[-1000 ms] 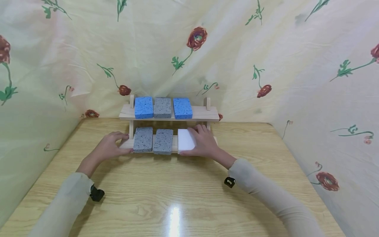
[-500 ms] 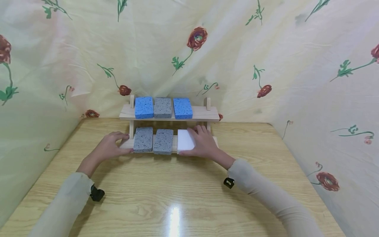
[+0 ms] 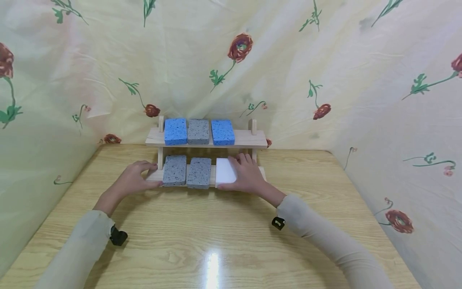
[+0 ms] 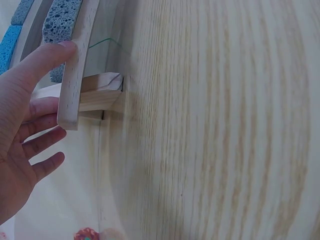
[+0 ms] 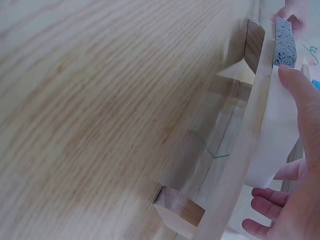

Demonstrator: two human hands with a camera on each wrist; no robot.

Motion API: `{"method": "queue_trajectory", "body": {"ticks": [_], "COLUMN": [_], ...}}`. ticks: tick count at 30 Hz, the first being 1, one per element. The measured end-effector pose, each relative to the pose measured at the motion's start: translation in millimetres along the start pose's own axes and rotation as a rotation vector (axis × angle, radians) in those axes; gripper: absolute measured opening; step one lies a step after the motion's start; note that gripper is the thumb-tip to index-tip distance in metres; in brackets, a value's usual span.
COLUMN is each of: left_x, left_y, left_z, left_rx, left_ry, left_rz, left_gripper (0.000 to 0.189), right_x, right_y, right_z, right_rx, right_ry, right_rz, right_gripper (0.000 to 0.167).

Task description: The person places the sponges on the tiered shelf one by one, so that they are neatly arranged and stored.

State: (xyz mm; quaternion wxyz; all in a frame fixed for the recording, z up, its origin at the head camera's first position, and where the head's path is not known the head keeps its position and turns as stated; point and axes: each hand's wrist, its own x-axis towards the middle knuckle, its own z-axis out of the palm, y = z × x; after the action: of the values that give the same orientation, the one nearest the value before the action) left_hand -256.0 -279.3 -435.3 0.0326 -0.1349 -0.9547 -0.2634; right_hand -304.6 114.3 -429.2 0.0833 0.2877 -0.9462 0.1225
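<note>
A two-tier wooden shelf stands at the back of the table. My left hand grips the left end of its lower board, thumb on the front edge, fingers behind. Near that thumb lies a grey sponge, with a second grey sponge to its right. On the right part of the lower board is a smooth white block, apparently a sponge. My right hand holds this white block between thumb and fingers, hiding its right side. A gap separates it from the second grey sponge.
On the upper board sit a blue sponge, a grey sponge and another blue sponge. A floral cloth hangs right behind the shelf and along both sides. The wooden table stretches in front.
The white block has shifted very slightly left along the lower board, the right hand moving with it. My left hand and the other sponges look unmoved.
</note>
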Motion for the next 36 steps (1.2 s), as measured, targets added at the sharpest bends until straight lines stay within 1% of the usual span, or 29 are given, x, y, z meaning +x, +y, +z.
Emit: {"method": "queue_trajectory", "body": {"ticks": [7, 14, 20, 26, 36], "left_x": [0.9, 0.6, 1.3, 0.8, -0.9], "left_y": [-1.6, -2.4, -1.7, -0.1, 0.4], "left_z": [1.2, 1.3, 1.4, 0.4, -0.6], "left_rx": [0.004, 0.005, -0.003, -0.002, -0.003], "left_ry": [0.005, 0.018, 0.013, -0.002, 0.005], "left_rz": [0.006, 0.017, 0.007, -0.009, 0.008], "left_gripper": [0.071, 0.069, 0.07, 0.072, 0.07], "right_x": [0.2, 0.2, -0.1, -0.7, -0.7], "right_y": [-1.5, -0.7, -1.0, -1.4, -2.7], "right_z": [-0.5, 0.8, -0.3, -1.3, -0.4], "right_rx": [-0.007, -0.014, -0.021, -0.005, 0.007], "right_ry": [-0.012, -0.003, -0.007, -0.018, -0.025], "right_rz": [0.009, 0.004, 0.003, 0.01, 0.014], "right_gripper": [0.112, 0.111, 0.111, 0.11, 0.111]}}
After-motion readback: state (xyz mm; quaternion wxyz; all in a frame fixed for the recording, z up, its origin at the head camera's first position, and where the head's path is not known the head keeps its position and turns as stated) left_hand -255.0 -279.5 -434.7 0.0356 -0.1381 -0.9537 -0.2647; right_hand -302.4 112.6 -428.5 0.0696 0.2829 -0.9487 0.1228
